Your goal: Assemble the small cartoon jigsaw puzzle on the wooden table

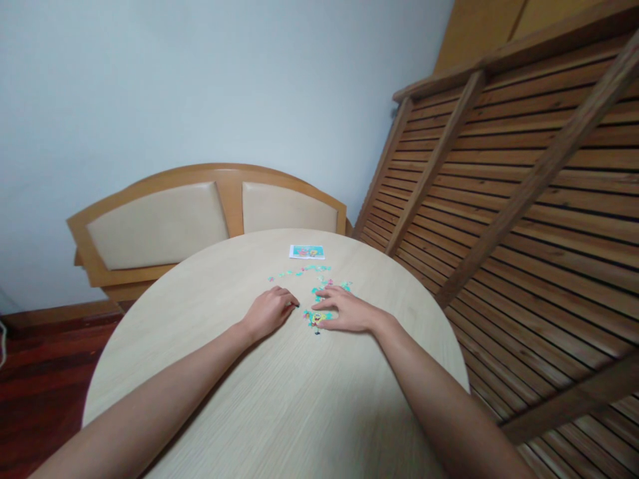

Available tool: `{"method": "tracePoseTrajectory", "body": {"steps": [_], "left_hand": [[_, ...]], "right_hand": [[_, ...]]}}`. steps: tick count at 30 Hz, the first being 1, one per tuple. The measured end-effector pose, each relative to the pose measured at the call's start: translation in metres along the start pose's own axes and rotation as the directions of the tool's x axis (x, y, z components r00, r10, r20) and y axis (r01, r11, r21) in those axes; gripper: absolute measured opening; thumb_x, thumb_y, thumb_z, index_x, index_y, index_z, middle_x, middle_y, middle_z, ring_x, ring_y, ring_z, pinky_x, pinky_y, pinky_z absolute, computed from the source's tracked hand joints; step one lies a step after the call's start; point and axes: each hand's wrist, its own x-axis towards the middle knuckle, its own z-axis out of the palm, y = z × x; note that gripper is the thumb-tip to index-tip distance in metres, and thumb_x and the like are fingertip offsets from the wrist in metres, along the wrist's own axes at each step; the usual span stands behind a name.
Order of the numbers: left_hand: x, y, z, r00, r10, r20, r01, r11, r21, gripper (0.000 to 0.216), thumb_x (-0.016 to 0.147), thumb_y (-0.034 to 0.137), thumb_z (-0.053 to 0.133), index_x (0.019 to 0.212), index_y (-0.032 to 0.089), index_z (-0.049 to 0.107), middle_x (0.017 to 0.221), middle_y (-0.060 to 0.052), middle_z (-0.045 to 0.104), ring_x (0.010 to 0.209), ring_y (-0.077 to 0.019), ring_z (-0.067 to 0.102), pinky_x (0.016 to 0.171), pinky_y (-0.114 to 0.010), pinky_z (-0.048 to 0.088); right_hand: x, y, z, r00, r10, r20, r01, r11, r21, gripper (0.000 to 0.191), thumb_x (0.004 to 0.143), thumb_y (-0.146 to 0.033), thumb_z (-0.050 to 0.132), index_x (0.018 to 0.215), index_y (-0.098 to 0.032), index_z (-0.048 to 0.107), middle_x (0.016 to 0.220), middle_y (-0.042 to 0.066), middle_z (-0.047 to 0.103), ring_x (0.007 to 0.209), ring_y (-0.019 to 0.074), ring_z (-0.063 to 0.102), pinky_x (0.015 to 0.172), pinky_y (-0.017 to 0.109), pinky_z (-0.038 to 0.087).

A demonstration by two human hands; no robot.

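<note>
My left hand [269,313] is closed in a pinch on a small dark jigsaw piece [298,305], just left of the picture pieces. Its thumb and index finger meet at the tips, and the other fingers are curled. My right hand [349,311] is open, fingers apart, over the right side of a partly joined jigsaw [316,319] that shows a yellow cartoon figure on turquoise. My thumb lies near its lower right edge. More turquoise jigsaw pieces [344,286] lie just beyond these fingers, partly covered by them.
Several loose pieces [299,271] form an arc farther back on the round, pale wooden table [239,399]. Behind them lies a turquoise picture card [307,252]. A padded wooden headboard [227,179] stands beyond the table, and a slatted wooden frame [479,186] leans at the right.
</note>
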Motion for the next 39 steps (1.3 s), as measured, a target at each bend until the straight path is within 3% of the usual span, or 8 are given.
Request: {"method": "tracePoseTrajectory", "body": {"steps": [4,9,15,21,29,39], "left_hand": [[0.000,0.001,0.003,1.000,0.025,-0.010,-0.026,0.999,-0.032,0.021,0.094,0.020,0.054,0.106,0.021,0.071,0.112,-0.005,0.071,0.105,-0.0225,0.062,0.093,-0.034,0.049],[0.001,0.000,0.003,1.000,0.008,0.017,-0.007,0.997,-0.076,0.020,0.094,0.019,0.053,0.101,0.022,0.072,0.103,-0.004,0.073,0.100,-0.0220,0.062,0.089,-0.033,0.049],[0.003,-0.006,0.004,0.998,-0.021,0.054,0.036,0.957,-0.290,0.018,0.089,0.020,0.060,0.103,0.018,0.071,0.096,-0.005,0.072,0.093,-0.0205,0.062,0.089,-0.032,0.048],[-0.003,-0.007,0.002,0.990,0.051,0.133,0.017,0.885,-0.465,0.027,0.085,0.023,0.067,0.111,0.018,0.070,0.091,-0.003,0.068,0.084,-0.0173,0.061,0.082,-0.028,0.048],[-0.009,0.010,-0.010,0.981,0.098,0.168,-0.010,0.888,-0.460,0.027,0.084,0.025,0.071,0.110,0.018,0.070,0.096,-0.005,0.069,0.096,-0.0205,0.058,0.089,-0.030,0.044],[-0.008,0.014,-0.001,0.988,0.094,0.119,-0.030,0.891,-0.452,0.023,0.086,0.024,0.070,0.108,0.018,0.068,0.100,-0.006,0.067,0.099,-0.0209,0.058,0.091,-0.032,0.044]], "right_hand": [[0.000,0.004,0.000,1.000,0.013,-0.025,-0.013,1.000,-0.009,0.057,0.084,-0.064,0.061,0.126,-0.026,0.069,0.145,0.012,0.053,0.141,0.0340,0.038,0.118,0.052,0.025],[0.000,0.009,0.003,0.998,0.008,-0.056,-0.009,1.000,-0.013,0.056,0.085,-0.062,0.061,0.126,-0.024,0.069,0.143,0.012,0.055,0.140,0.0331,0.039,0.117,0.052,0.028],[0.001,0.009,0.004,0.997,-0.015,-0.073,0.014,1.000,-0.019,0.049,0.087,-0.058,0.062,0.124,-0.026,0.069,0.142,0.010,0.055,0.139,0.0312,0.041,0.118,0.051,0.026],[0.004,0.007,0.007,0.996,-0.046,-0.078,0.044,0.999,-0.024,0.048,0.088,-0.056,0.061,0.124,-0.026,0.069,0.141,0.011,0.056,0.136,0.0301,0.044,0.119,0.052,0.023],[0.005,0.005,0.008,0.995,-0.051,-0.081,0.050,0.999,-0.014,0.047,0.088,-0.054,0.061,0.124,-0.026,0.069,0.139,0.011,0.057,0.135,0.0294,0.044,0.119,0.051,0.024],[0.005,0.003,0.007,0.995,-0.062,-0.077,0.061,0.998,-0.015,0.046,0.088,-0.053,0.061,0.124,-0.026,0.069,0.138,0.011,0.058,0.134,0.0298,0.045,0.119,0.052,0.023]]}}
